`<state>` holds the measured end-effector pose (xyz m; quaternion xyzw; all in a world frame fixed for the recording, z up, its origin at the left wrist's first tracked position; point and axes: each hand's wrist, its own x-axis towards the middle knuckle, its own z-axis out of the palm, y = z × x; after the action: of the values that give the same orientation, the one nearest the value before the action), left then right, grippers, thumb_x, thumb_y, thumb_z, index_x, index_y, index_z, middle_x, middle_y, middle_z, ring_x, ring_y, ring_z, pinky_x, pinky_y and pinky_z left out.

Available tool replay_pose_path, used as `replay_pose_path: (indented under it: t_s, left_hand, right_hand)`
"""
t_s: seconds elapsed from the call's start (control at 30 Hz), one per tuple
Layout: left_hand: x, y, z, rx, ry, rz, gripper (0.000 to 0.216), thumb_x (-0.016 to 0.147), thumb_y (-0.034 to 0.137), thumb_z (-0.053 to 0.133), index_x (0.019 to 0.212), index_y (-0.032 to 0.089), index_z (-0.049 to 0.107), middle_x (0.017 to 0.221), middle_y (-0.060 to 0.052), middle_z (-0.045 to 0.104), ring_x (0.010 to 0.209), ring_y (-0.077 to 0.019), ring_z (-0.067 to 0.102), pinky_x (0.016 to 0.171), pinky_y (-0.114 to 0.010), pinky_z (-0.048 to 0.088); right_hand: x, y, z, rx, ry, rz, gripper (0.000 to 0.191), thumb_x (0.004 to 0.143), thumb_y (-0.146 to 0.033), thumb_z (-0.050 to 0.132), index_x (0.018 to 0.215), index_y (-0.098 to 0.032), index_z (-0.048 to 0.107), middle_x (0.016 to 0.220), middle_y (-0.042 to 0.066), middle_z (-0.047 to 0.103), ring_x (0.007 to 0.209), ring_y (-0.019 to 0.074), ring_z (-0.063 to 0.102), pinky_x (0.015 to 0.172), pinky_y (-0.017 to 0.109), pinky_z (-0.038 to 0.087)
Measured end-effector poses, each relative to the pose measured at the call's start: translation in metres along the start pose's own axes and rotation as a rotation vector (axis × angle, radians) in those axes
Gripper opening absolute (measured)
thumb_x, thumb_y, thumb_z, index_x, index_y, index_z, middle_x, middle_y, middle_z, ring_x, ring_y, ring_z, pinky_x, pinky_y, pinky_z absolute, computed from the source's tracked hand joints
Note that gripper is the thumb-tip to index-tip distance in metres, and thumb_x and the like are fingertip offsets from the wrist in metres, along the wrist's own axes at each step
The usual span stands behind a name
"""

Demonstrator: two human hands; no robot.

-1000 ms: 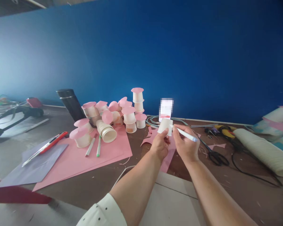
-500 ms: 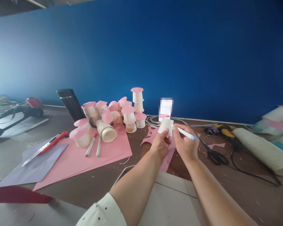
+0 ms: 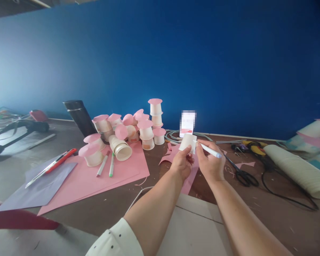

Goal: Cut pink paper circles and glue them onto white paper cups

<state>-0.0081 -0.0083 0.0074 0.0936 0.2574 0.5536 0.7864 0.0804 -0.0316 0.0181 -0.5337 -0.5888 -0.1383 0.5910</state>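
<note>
My left hand [image 3: 181,163] is closed round a small white paper cup [image 3: 187,142], held up over the table in the middle of the view. My right hand [image 3: 210,164] pinches a white pen with a pale blue end [image 3: 209,150]. The pen's tip touches the cup's right side. Both hands hover above a scrap of pink paper [image 3: 190,172] lying on the brown table [image 3: 269,213].
A cluster of white cups with pink round lids [image 3: 128,133] stands on a big pink sheet [image 3: 96,177] at the left, with two markers [image 3: 106,165]. A black flask [image 3: 80,117], a red cutter [image 3: 57,163], scissors [image 3: 241,174], cables and a cloth roll [image 3: 296,170] lie around.
The pen's rear end has dipped slightly and the hands have shifted a little. Everything else stays put.
</note>
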Motion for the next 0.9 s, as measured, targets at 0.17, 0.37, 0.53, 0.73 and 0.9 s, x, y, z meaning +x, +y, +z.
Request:
replay_pose_path:
  t_s: [0.17, 0.37, 0.53, 0.73, 0.9]
  left_hand:
    - [0.0022, -0.0014, -0.002, 0.007, -0.018, -0.007, 0.021, 0.072, 0.014, 0.077, 0.088, 0.012, 0.064, 0.065, 0.003, 0.054, 0.05, -0.0027, 0.042, 0.049, -0.016, 0.033]
    - [0.0033, -0.0018, -0.0023, 0.003, -0.004, -0.01, 0.016, 0.075, 0.013, 0.074, 0.088, 0.012, 0.065, 0.065, 0.002, 0.054, 0.051, -0.0029, 0.043, 0.048, -0.016, 0.034]
    - [0.0027, -0.0011, -0.0017, 0.012, -0.006, -0.012, 0.016, 0.074, 0.014, 0.075, 0.087, 0.012, 0.065, 0.067, 0.002, 0.055, 0.05, -0.0028, 0.043, 0.049, -0.015, 0.036]
    - [0.0033, -0.001, -0.0019, 0.028, -0.016, 0.003, 0.019, 0.075, 0.015, 0.076, 0.09, 0.013, 0.066, 0.069, 0.001, 0.057, 0.051, -0.0032, 0.045, 0.053, -0.016, 0.039]
    - [0.0035, -0.0008, -0.0024, 0.02, -0.021, 0.004, 0.019, 0.075, 0.014, 0.075, 0.091, 0.013, 0.066, 0.07, 0.001, 0.057, 0.051, -0.0026, 0.044, 0.053, -0.016, 0.039]
  right_hand:
    - [-0.0004, -0.0016, 0.0007, 0.002, -0.004, -0.006, 0.017, 0.088, -0.031, 0.061, 0.091, -0.017, 0.071, 0.087, 0.008, 0.075, 0.08, 0.0209, 0.071, 0.074, 0.031, 0.055]
    - [-0.0009, -0.0045, 0.0003, 0.008, -0.008, -0.018, 0.017, 0.087, -0.031, 0.061, 0.09, -0.017, 0.071, 0.085, 0.008, 0.075, 0.078, 0.0201, 0.07, 0.072, 0.03, 0.055]
    - [-0.0014, -0.0051, 0.0007, 0.021, -0.025, -0.001, 0.017, 0.087, -0.032, 0.062, 0.09, -0.018, 0.071, 0.086, 0.008, 0.075, 0.079, 0.0203, 0.07, 0.074, 0.031, 0.055]
    - [-0.0015, -0.0086, -0.0002, 0.031, -0.057, 0.064, 0.018, 0.086, -0.035, 0.061, 0.087, -0.019, 0.071, 0.083, 0.007, 0.074, 0.077, 0.0211, 0.069, 0.073, 0.033, 0.055]
    - [-0.0011, -0.0073, -0.0005, 0.014, -0.035, 0.059, 0.018, 0.085, -0.033, 0.061, 0.084, -0.019, 0.071, 0.081, 0.007, 0.074, 0.076, 0.0214, 0.069, 0.073, 0.032, 0.054]
